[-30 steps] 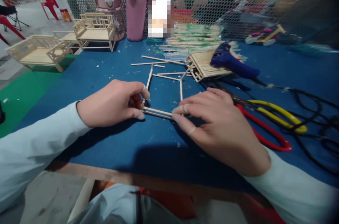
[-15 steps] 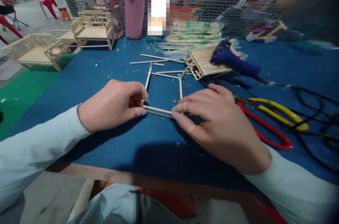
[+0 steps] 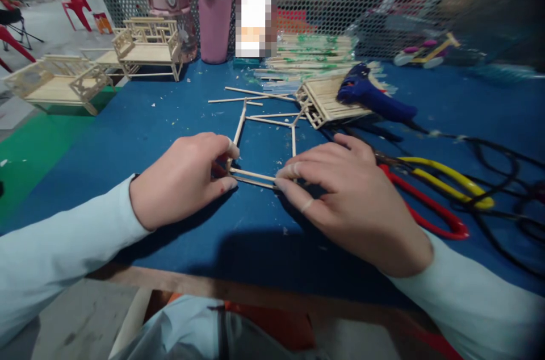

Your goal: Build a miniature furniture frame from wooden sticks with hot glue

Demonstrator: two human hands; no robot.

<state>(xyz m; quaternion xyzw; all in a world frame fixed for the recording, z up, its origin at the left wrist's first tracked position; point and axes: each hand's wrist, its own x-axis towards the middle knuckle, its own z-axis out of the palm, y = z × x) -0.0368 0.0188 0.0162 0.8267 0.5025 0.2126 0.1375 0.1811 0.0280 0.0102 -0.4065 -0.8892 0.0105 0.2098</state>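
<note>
Your left hand [image 3: 183,175] has just dropped a little at the wrist, toward 6 o'clock, while its finger and thumb stay closed around the near-left corner of the stick frame [image 3: 253,175]. Your right hand [image 3: 347,201] hardly moves: its thumb and fingertips pinch the near-right corner. With that, the far end of the frame has swung slightly toward 3 o'clock, and its left upright now crosses in front of a short loose stick. This looks like a small correction of angle rather than a release, so both near corners probably depend on your grip to hold their line.

The frame is midway between your hands on the blue surface [image 3: 255,218]; its near edge shows two sticks running almost parallel, with a narrow gap between them. Your fingers hide both near joints, so you cannot tell from here whether they are fixed.

From the frame, the slatted stick panel [image 3: 317,99] lies at 2 o'clock with the blue glue gun [image 3: 374,96] resting against it. The red-and-yellow-handled pliers [image 3: 447,184] sit between 3 and 4 o'clock, the wrapped stick bundle [image 3: 315,56] at 1 o'clock, and a miniature bench [image 3: 147,53] near 10 o'clock.
</note>
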